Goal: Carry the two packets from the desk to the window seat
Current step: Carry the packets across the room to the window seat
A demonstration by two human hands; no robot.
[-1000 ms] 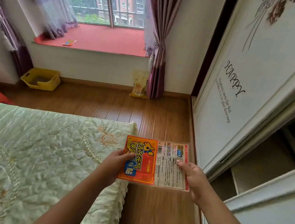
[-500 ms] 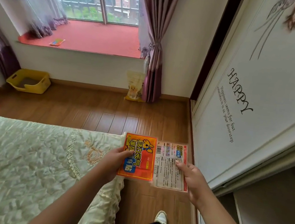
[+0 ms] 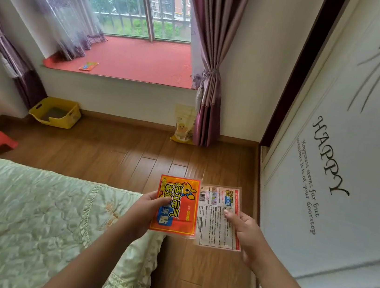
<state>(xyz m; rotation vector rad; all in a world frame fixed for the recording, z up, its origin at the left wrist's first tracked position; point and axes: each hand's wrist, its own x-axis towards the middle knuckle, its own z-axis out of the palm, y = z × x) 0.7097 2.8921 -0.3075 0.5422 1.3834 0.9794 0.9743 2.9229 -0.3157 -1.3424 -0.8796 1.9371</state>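
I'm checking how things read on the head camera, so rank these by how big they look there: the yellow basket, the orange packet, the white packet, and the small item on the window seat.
1. yellow basket
2. orange packet and white packet, alike
3. small item, farthest off

Two flat packets sit side by side at lower centre of the frame, held above the floor. The orange packet [image 3: 176, 206] shows its printed front with yellow characters. Touching its right edge, the pale packet [image 3: 219, 217] shows a text-covered back. The red window seat [image 3: 132, 59] lies at upper centre.
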